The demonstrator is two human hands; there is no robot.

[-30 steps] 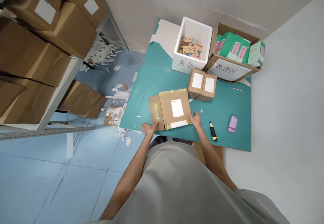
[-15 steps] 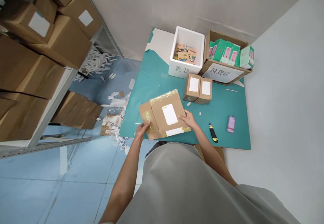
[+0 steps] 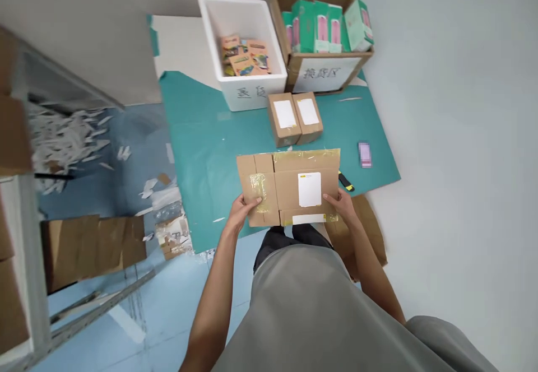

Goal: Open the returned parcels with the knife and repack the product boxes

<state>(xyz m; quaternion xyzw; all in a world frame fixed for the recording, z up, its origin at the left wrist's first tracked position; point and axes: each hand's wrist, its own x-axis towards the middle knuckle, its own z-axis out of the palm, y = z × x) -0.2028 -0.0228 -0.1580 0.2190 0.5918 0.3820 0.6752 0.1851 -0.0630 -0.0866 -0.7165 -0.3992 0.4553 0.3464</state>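
Between my two hands is a flattened cardboard box, with yellowish tape along its edges and a white label facing up. My left hand grips its left edge, thumb on top near a taped patch. At the lower right edge, my right hand holds it with the thumb beside the label. A black and yellow utility knife lies on the green table, partly hidden behind the cardboard's right side. Two small labelled cardboard boxes stand side by side just beyond the flattened box.
On the green-topped table are a white foam bin holding small colourful packs and a carton of green boxes. A blurred pinkish phone-like object lies at right. Shelving and paper scraps are at left.
The flattened box has been turned so its long edges run nearly level, and it now covers part of the knife. My view has swung to the right. Both hands keep their hold.
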